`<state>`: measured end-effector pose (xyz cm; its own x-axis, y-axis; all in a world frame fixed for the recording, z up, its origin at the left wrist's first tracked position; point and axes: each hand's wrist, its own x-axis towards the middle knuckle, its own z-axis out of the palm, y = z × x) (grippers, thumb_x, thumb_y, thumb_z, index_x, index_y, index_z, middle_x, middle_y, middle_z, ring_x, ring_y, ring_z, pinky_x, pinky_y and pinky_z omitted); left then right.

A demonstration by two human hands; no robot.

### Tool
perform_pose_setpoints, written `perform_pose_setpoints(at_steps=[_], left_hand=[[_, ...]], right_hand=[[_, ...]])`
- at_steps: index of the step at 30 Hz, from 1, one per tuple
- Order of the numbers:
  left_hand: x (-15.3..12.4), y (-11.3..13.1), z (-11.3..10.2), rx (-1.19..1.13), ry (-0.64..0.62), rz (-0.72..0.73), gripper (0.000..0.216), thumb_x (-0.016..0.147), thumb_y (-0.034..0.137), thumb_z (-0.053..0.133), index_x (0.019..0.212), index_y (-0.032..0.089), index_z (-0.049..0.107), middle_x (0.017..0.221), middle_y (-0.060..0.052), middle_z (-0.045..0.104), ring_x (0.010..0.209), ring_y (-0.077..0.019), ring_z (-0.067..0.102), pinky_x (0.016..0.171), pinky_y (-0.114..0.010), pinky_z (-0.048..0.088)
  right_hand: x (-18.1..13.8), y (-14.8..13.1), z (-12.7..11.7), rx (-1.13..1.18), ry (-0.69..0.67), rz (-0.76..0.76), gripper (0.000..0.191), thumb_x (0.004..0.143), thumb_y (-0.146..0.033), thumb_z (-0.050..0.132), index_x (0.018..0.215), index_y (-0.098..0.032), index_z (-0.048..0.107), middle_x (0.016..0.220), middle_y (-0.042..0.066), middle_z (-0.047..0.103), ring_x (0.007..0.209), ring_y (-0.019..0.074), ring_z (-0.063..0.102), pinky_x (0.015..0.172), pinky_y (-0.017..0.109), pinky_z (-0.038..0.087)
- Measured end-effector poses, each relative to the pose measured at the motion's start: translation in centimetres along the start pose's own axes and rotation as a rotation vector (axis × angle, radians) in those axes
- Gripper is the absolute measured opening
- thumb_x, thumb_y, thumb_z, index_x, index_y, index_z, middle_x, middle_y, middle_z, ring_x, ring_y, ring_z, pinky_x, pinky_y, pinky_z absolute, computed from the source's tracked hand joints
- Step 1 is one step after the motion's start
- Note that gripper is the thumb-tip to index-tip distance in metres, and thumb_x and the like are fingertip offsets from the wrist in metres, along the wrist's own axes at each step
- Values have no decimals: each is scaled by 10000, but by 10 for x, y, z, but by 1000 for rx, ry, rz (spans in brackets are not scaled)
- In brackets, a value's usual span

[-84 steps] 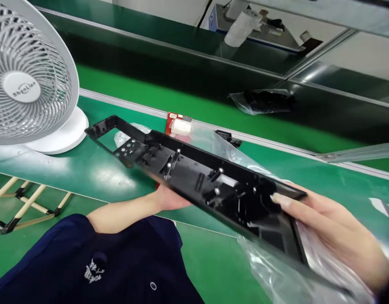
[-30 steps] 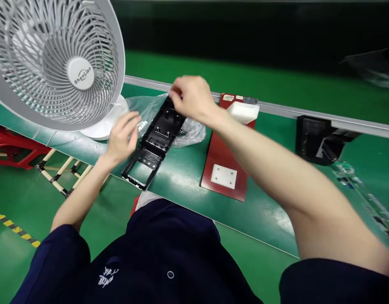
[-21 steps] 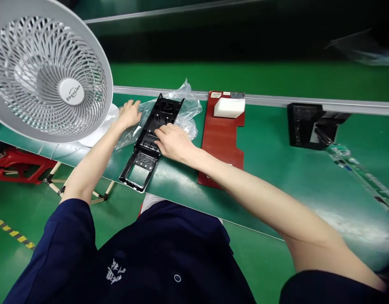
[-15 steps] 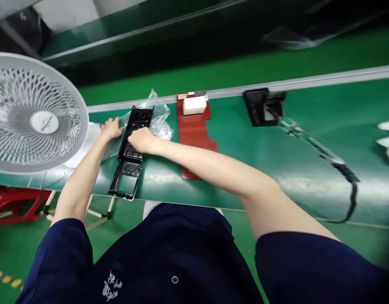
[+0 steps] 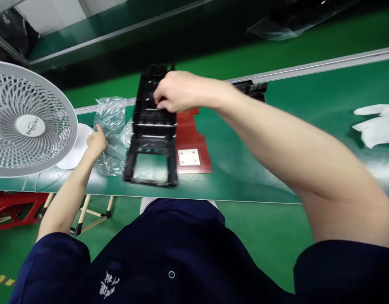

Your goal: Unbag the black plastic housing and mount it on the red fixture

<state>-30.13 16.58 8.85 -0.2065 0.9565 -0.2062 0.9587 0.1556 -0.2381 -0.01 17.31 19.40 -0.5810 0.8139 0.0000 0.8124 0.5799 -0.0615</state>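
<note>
My right hand (image 5: 178,90) grips a long black plastic frame (image 5: 153,131) near its far end and holds it lifted above the green bench, its open rectangular end towards me. My left hand (image 5: 96,143) rests on a clear plastic bag (image 5: 112,126) lying on the bench beside the fan's base, its fingers pinching the bag's edge. A red fixture board (image 5: 191,143) with a small white plate lies just right of the frame, partly hidden by it.
A white desk fan (image 5: 29,126) stands at the left of the green bench (image 5: 260,169). A black part (image 5: 251,88) sits by the metal rail at the back. White gloves or cloth (image 5: 376,126) lie at the far right. Red stool at lower left.
My right hand has lifted the black frame off the bag and swung it right and towards me. My left hand stays on the bag, now free of the frame.
</note>
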Motion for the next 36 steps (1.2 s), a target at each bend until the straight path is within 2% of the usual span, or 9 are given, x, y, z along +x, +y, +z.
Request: perform_pose_setpoints(at_steps=[6, 14, 16, 19, 22, 24, 26, 32, 36], left_hand=[[-39, 0, 11, 99, 189, 422, 615, 871, 63, 349, 1485, 92, 370, 1500, -253, 272, 1405, -425, 285, 1113, -516, 341], [-54, -19, 19, 275, -54, 572, 592, 814, 45, 445, 1403, -11, 468, 1465, -228, 387, 1379, -323, 381, 1178, -373, 304], [-73, -10, 11, 225, 93, 631, 554, 791, 53, 440, 1331, -5, 545, 1418, -228, 444, 1313, -346, 450, 1114, -424, 389], [-118, 24, 4, -36, 352, 1162, 478, 767, 62, 398, 1169, 77, 658, 1259, -164, 591, 1126, -260, 587, 951, -368, 510], [-168, 76, 8, -139, 38, 1655, 301, 793, 87, 465, 1016, 150, 657, 1044, -74, 650, 913, -195, 616, 814, -310, 519], [-196, 114, 17, -78, -122, 1798, 244, 874, 124, 435, 972, 129, 659, 853, -61, 631, 796, -188, 606, 713, -318, 495], [-217, 149, 29, 67, -241, 1926, 352, 921, 97, 341, 1009, 142, 679, 914, -67, 652, 862, -198, 621, 712, -333, 474], [-248, 213, 69, 358, -414, 2149, 344, 907, 100, 446, 1109, 227, 695, 1130, -75, 664, 1076, -224, 617, 793, -356, 487], [-247, 227, 91, 375, -448, 2177, 341, 874, 73, 489, 1070, 222, 724, 1118, -89, 670, 1082, -247, 622, 799, -392, 493]], right_hand=[[-26, 57, 12, -197, -150, 193, 125, 896, -161, 662, 1003, -143, 724, 786, 2, 579, 705, 82, 470, 662, 231, 288], [-40, 67, 46, -150, -106, 105, 200, 936, -114, 575, 1091, -96, 699, 1028, 84, 608, 1009, 229, 560, 769, 297, 380], [-39, 67, 58, -149, -118, 71, 203, 942, -117, 539, 1070, -98, 695, 1039, 86, 602, 1035, 239, 550, 787, 303, 391], [-34, 66, 78, -99, -94, 9, 211, 929, -107, 505, 1027, -88, 691, 1018, 90, 599, 1009, 226, 542, 837, 301, 406], [-28, 67, 97, -119, -97, -1, 217, 939, -117, 501, 1043, -67, 686, 979, 96, 595, 1006, 220, 533, 880, 308, 410], [-27, 68, 106, -143, -100, 7, 226, 954, -141, 499, 1049, -58, 687, 953, 103, 591, 1004, 220, 531, 884, 312, 418], [-27, 69, 112, -145, -95, 25, 247, 962, -167, 484, 1046, -58, 690, 956, 109, 589, 1004, 218, 529, 889, 318, 430], [-34, 58, 114, -152, -99, 124, 472, 944, -261, 271, 967, -30, 681, 955, 121, 570, 1053, 180, 514, 942, 316, 434], [-41, 47, 107, -157, -123, 189, 306, 920, -103, 349, 996, -43, 639, 1018, 138, 545, 1061, 227, 482, 939, 357, 418]])
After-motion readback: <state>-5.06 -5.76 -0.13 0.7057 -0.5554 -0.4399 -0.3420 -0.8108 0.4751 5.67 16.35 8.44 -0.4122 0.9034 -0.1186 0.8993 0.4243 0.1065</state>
